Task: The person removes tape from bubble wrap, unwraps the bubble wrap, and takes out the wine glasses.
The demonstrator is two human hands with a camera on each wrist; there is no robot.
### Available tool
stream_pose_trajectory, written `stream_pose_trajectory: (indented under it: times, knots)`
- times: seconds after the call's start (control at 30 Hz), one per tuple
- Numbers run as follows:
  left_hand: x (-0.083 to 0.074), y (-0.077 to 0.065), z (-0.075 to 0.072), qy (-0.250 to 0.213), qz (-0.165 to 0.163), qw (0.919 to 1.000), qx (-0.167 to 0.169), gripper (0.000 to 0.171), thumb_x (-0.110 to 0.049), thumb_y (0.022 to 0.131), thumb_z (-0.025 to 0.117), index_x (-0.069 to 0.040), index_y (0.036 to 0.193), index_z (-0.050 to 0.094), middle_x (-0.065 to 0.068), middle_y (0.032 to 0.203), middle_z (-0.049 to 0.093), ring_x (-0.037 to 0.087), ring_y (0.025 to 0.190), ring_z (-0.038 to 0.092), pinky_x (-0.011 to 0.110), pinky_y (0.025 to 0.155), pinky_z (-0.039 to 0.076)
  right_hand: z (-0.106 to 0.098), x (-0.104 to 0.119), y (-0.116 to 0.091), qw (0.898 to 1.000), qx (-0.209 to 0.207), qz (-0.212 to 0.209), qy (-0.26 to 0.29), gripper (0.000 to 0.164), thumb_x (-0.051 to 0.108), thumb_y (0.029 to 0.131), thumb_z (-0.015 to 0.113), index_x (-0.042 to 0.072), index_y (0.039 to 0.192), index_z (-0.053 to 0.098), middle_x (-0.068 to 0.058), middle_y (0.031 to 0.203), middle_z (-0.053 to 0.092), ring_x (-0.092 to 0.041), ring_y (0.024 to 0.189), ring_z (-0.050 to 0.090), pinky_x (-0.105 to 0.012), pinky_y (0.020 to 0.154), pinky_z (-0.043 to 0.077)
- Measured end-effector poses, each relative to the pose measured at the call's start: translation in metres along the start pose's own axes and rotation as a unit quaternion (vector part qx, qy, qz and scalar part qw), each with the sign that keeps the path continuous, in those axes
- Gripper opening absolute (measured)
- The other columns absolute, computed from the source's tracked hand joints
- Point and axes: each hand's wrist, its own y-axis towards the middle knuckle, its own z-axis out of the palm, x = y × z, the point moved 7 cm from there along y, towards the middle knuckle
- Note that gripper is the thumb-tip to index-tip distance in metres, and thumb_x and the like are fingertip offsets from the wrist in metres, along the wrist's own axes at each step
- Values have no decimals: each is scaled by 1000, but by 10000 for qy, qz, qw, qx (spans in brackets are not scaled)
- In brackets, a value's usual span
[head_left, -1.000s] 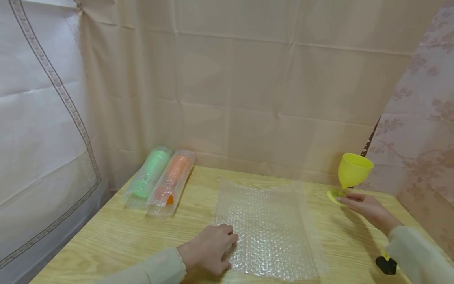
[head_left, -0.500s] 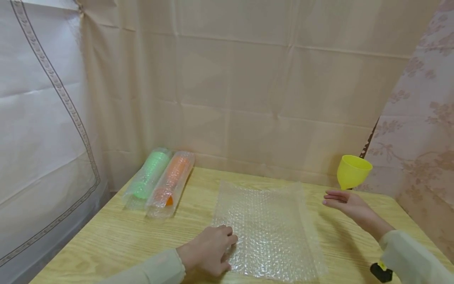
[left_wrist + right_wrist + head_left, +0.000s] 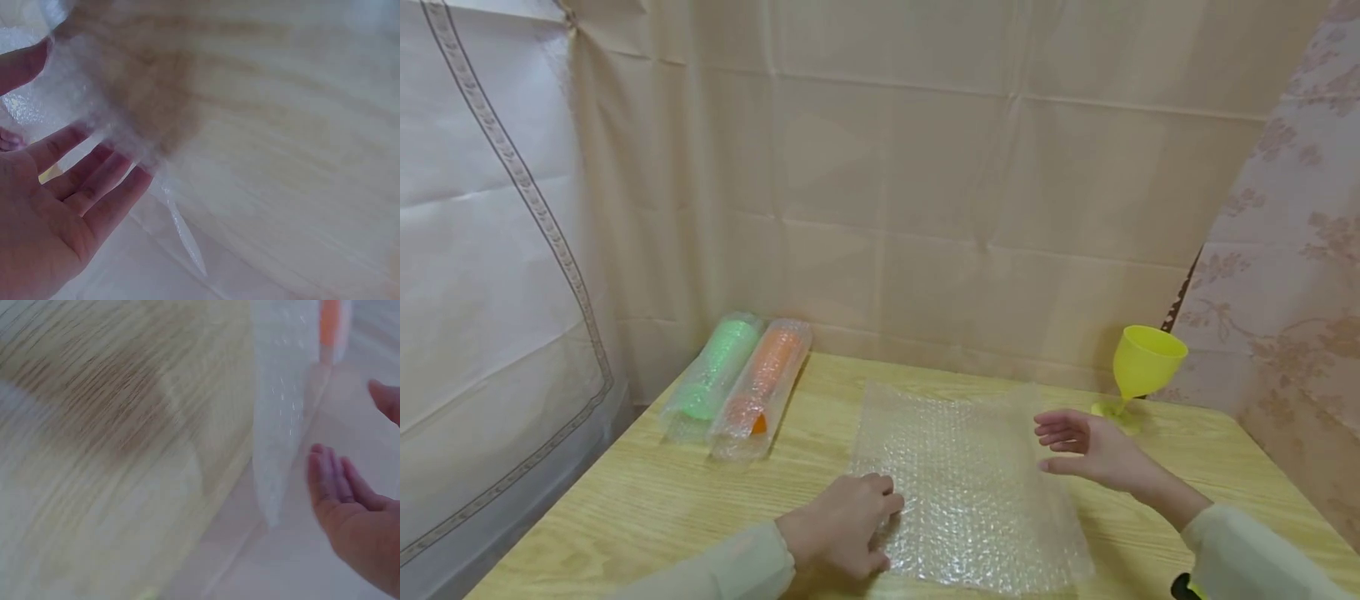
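Observation:
A clear bubble wrap sheet (image 3: 962,492) lies flat on the wooden table. My left hand (image 3: 846,525) rests on the sheet's left edge; in the left wrist view its fingers (image 3: 115,194) are fairly straight, tips against the plastic. My right hand (image 3: 1097,454) hovers by the sheet's right edge, thumb and fingers spread with nothing between them. Just behind it stands an upright yellow goblet (image 3: 1146,362), its foot partly hidden by that hand. In the right wrist view, the right fingers (image 3: 328,478) appear apart from the sheet (image 3: 281,406).
At the back left, two bubble-wrapped bundles lie side by side, a green one (image 3: 718,371) and an orange one (image 3: 767,379). Part of a black and yellow object (image 3: 1183,587) shows below the right sleeve. A beige cloth (image 3: 887,208) hangs behind the table (image 3: 647,517).
My right hand has let go of the goblet's stem and moved left to the bubble wrap's right edge. The goblet stays standing in place. My left hand has hardly moved.

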Motion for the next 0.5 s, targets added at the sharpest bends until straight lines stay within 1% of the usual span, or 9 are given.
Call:
stream_pose_trajectory:
  times: [0.07, 0.17, 0.3, 0.37, 0.5]
  knots:
    - [1, 2, -1, -43, 26, 10000, 59, 42, -46, 72, 73, -20, 103, 60, -12, 85, 52, 0, 72, 44, 15, 60, 39, 9, 7, -2, 9989, 99, -275, -365, 55, 15, 78, 78, -10, 119, 54, -21, 108, 64, 9, 90, 57, -19, 78, 54]
    - [2, 5, -2, -54, 58, 9998, 207, 42, -47, 72, 75, -21, 102, 61, -13, 84, 51, -1, 71, 43, 14, 58, 38, 21, 11, -7, 9958, 211, -421, -779, 56, 20, 74, 81, -8, 115, 56, -17, 103, 65, 5, 87, 58, -22, 76, 55]
    - [3, 6, -1, -159, 48, 9990, 408, 43, -48, 73, 76, -21, 103, 62, -13, 85, 52, -1, 71, 43, 14, 58, 38, 30, 10, -14, 9940, 344, -445, -935, 56, 23, 73, 82, -7, 114, 57, -13, 102, 65, -2, 86, 60, -23, 75, 55]
    - [3, 6, -1, -251, 21, 9986, 458, 43, -48, 73, 77, -21, 103, 62, -13, 85, 51, -1, 72, 43, 14, 59, 38, 34, 8, -17, 9936, 373, -455, -963, 56, 23, 73, 82, -7, 114, 57, -12, 101, 65, -5, 86, 61, -24, 74, 55]
    - [5, 6, 1, -360, 13, 9981, 498, 42, -48, 73, 77, -22, 101, 62, -14, 84, 50, -1, 72, 43, 14, 60, 38, 42, 2, -22, 9903, 406, -557, -1204, 57, 24, 72, 83, -5, 114, 57, -10, 101, 65, -12, 86, 63, -25, 74, 55]
